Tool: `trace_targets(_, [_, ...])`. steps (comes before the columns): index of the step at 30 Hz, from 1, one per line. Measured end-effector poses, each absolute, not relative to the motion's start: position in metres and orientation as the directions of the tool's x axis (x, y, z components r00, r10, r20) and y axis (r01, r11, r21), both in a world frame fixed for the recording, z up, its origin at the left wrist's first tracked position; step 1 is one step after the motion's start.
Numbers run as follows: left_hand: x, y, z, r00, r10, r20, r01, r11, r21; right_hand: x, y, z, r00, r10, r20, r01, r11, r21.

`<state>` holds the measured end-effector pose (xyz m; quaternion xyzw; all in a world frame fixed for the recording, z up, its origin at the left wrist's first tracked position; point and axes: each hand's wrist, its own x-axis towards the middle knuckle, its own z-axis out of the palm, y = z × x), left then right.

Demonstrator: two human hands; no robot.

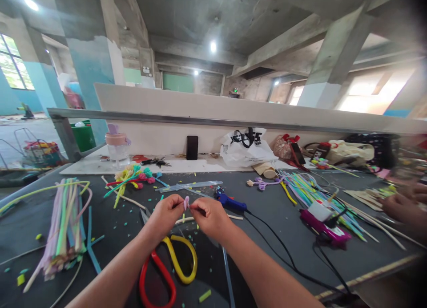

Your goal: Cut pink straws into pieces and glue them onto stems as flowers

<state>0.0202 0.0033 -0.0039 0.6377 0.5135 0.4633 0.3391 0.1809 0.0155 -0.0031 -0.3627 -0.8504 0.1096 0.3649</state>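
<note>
In front of me, a small pinkish-purple looped piece [186,203], seemingly fuzzy chenille stem, is held between my fingertips. My left hand [165,216] pinches it from the left. From the right, my right hand [211,216] closes thumb and finger at its edge; the exact grip is partly hidden. Under my wrists lie large scissors [194,252] with one red and one yellow handle, blades partly covered by my left hand. A blue glue gun [233,203] rests just beyond my right hand. Clear glue sticks [190,186] lie behind both hands.
Chenille stems lie in a bundle [63,228] at left and a spread pile [308,190] at right. Finished-looking coloured pieces [135,179] sit back left. A magenta power strip [325,228] with cables is at right. Another person's hand [398,208] works at the far right.
</note>
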Motion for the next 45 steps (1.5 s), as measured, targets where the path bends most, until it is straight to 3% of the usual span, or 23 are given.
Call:
trace_targets(10, [0.020, 0.001, -0.001, 0.069, 0.981, 0.180, 0.292, -0.192, 0.937, 0.182, 0.015, -0.004, -0.499, 0.683, 0.534, 0.594, 0.718, -0.364])
trace_targets(21, [0.012, 0.010, -0.007, -0.051, 0.964, 0.259, 0.287, -0.234, 0.929, 0.183, 0.010, 0.002, -0.533, 0.671, 0.515, 0.641, 0.718, -0.271])
trace_targets(35, [0.022, 0.008, -0.012, -0.063, 0.976, 0.206, 0.439, -0.159, 0.884, 0.180, 0.001, 0.007, -0.602, 0.657, 0.454, 0.720, 0.692, -0.047])
trace_targets(39, [0.018, 0.011, -0.010, 0.018, 0.985, 0.173, 0.506, -0.158, 0.848, 0.182, -0.002, 0.010, -0.656, 0.624, 0.425, 0.696, 0.718, 0.020])
trace_targets(45, [0.005, 0.006, -0.001, 0.310, 0.950, 0.048, 0.506, -0.208, 0.837, 0.185, 0.000, 0.012, -0.760, 0.524, 0.385, 0.583, 0.811, 0.045])
